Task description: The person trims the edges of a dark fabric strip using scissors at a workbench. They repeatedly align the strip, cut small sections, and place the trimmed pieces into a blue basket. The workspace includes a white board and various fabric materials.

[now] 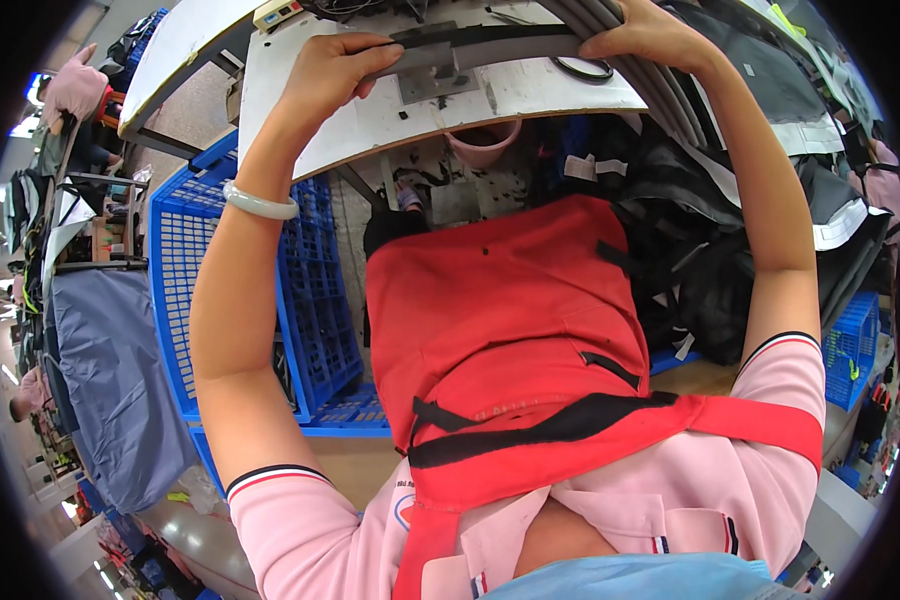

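Note:
A long grey strip with a black edge (pixel 510 50) stretches between my two hands across the white worktable. My left hand (pixel 338 75) pinches its left end between thumb and fingers. At the other end, my right hand (pixel 645 38) grips the strip, with the fingertips partly hidden. Beside and below that hand, a bundle of grey strips (pixel 660 95) hangs over the table's right edge. Under the held strip lies a square metal plate (pixel 420 88) set in the tabletop, partly covered by the strip.
The white worktable (pixel 300 130) has small dark scraps on it. A pink bucket (pixel 483 143) stands beneath. Blue plastic crates (pixel 185 290) are at my left, dark fabric pieces (pixel 705 270) at my right. A red apron (pixel 500 290) covers my lap. Another person (pixel 75 90) is far left.

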Motion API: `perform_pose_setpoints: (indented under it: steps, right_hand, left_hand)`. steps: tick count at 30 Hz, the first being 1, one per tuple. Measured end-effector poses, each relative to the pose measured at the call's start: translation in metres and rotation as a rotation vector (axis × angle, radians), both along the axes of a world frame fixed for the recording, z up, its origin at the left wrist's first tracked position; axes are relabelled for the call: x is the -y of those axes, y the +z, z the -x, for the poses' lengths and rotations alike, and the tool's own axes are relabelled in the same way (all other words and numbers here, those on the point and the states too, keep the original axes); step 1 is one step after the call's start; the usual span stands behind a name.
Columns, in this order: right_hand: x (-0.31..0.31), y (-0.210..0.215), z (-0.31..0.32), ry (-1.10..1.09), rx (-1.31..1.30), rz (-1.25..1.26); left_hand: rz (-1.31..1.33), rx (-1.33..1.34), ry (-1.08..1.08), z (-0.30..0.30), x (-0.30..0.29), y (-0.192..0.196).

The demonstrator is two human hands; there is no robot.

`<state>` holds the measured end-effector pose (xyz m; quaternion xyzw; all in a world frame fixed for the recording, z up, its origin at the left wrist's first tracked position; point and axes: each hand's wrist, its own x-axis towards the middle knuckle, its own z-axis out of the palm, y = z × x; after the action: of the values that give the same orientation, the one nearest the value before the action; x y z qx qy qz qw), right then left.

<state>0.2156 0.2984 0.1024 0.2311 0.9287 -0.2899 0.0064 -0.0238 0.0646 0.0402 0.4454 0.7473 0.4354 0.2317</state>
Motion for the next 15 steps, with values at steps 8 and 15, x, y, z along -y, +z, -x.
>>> perform_pose_setpoints:
  steps: [8,15]
  right_hand:
    - [-0.018,-0.002,0.01,0.067,-0.035,0.093]
    - [-0.034,-0.009,0.012,0.132,-0.142,0.178]
  left_hand:
    - [-0.015,0.133,0.019,0.007,-0.004,0.002]
    - [-0.047,0.146,-0.002,0.007,-0.009,0.005]
